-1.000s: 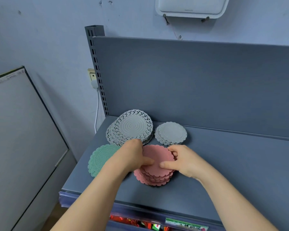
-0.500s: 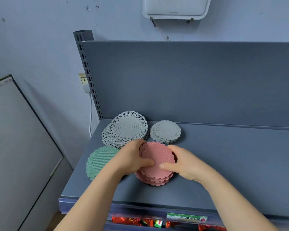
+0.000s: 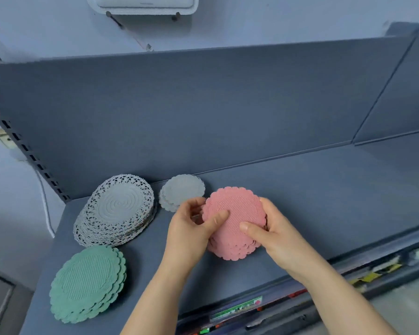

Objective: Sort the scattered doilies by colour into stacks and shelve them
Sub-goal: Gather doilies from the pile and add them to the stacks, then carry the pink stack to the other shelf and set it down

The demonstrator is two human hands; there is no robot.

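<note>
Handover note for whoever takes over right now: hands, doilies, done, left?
Left hand and right hand both grip the pink stack, thumbs on top, near the shelf front.
Green stack front left; lacy grey stack behind it; small grey stack by the back wall.
Done: green and both grey stacks lie sorted.
Left: likely square the pink stack, set it down, release.

shelf (image 3: 312, 201) & back panel (image 3: 203, 105): smooth matt grey, prob. painted metal. pink stack (image 3: 232, 213): matt, fine woven-looking texture; cloth or plastic, can't tell. green stack (image 3: 87, 284), left of pink stack: matt, ribbed. lacy grey stack (image 3: 119, 209), behind-left: matt openwork. small grey stack (image 3: 182, 189), just behind: matt, smoother.
</note>
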